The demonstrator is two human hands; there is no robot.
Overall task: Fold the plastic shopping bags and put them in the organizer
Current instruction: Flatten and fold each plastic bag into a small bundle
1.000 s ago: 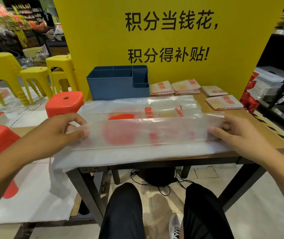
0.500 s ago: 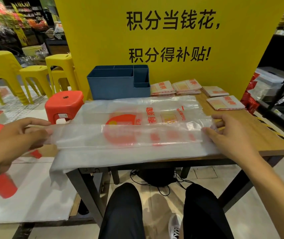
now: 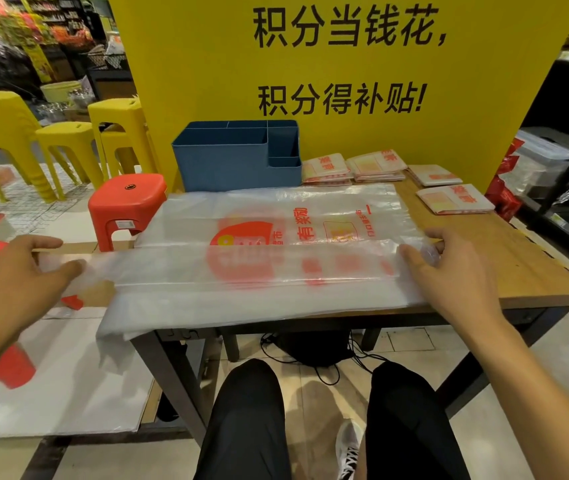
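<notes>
A translucent plastic shopping bag (image 3: 276,258) with red print lies across the wooden table (image 3: 525,271), its near strip folded over lengthwise. My left hand (image 3: 23,271) pinches the bag's left end, which sticks out past the table's left edge. My right hand (image 3: 449,268) pinches the folded strip's right end between thumb and fingers. The blue organizer (image 3: 238,161) stands at the back of the table, its compartments showing nothing inside. Several folded bags (image 3: 376,168) lie in small stacks to its right.
A red stool (image 3: 127,202) stands left of the table, yellow stools (image 3: 68,147) behind it. More flat bags (image 3: 54,386) lie on a low surface at lower left. A yellow sign panel (image 3: 345,64) backs the table. My legs are under the front edge.
My left hand has pulled the bag's left end outward past the table edge, stretching the folded strip. My right hand shifted slightly toward me, still at the right end.
</notes>
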